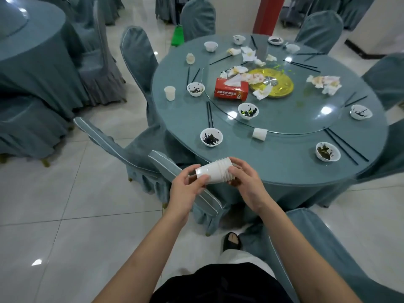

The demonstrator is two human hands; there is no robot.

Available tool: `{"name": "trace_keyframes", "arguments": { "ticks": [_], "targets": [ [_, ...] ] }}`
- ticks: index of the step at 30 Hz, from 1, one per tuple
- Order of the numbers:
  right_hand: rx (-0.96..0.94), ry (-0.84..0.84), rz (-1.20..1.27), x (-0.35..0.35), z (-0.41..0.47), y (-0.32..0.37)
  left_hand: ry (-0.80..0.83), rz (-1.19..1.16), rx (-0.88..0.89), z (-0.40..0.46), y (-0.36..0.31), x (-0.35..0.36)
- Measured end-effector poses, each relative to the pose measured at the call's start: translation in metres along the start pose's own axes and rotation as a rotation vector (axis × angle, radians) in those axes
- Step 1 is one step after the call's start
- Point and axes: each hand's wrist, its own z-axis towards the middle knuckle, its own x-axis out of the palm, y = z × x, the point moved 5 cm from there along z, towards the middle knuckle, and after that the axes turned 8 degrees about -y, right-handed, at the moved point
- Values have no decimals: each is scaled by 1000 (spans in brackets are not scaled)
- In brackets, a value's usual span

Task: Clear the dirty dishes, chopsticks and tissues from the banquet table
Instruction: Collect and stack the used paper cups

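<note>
Fingers (202, 179) hiding cup stack (215, 172) ends

A single head-worn wide-angle view looks forward and steeply down, near the hands, the banquet table (284, 162) just beyond.

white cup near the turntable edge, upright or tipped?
Tipped: the cup lies on its side by the glass turntable rim.

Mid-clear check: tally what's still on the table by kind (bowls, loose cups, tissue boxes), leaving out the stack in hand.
White bowls: 9
White paper cups: 2
Clear cup: 1
Red tissue box: 1
Total: 13
Not counted: cup stack, held by left hand and right hand.
</note>
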Motion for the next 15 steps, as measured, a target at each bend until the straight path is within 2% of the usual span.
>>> {"name": "trace_keyframes", "arguments": {
  "ticks": [5,12,15],
  "targets": [
    [51,-130,36,-35,58,-4,-38,-31,-46,47,2,31],
    [169,-450,-11,-133,162,-18,-107,-57,-91,105,0,94],
    [202,-497,-37,-165,201,-23,-138,-76,-116,127,7,120]
  ]
}}
